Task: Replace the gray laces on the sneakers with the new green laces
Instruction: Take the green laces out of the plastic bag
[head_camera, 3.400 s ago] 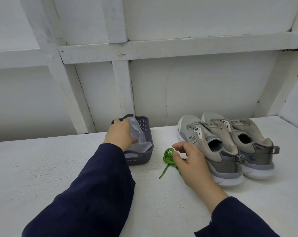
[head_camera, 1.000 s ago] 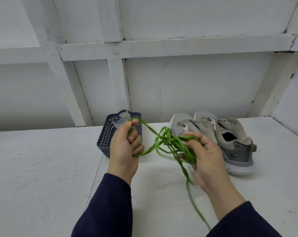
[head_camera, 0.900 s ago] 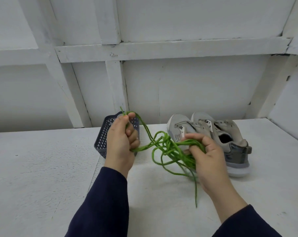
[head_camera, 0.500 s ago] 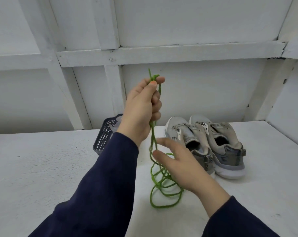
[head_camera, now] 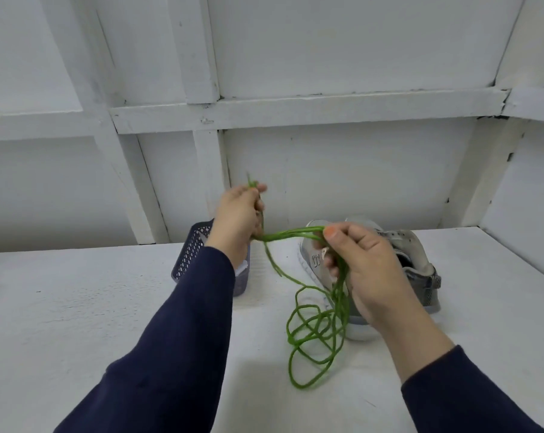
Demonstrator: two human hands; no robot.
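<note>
The green laces (head_camera: 314,326) hang in loose loops onto the white table (head_camera: 77,307). My left hand (head_camera: 238,218) pinches their ends, raised above the basket. My right hand (head_camera: 359,267) grips the strands a little lower and to the right, so a short stretch runs taut between both hands. Two grey sneakers (head_camera: 417,267) stand side by side behind my right hand, which hides much of the nearer one. No laces show in their eyelets.
A dark perforated plastic basket (head_camera: 189,257) stands on the table behind my left forearm, something pale inside. White panelled walls with beams close the back and right side of the table.
My left hand has dropped from high up to just above the basket. My right hand, open half a second ago, now grips the laces and holds them out to the right.
</note>
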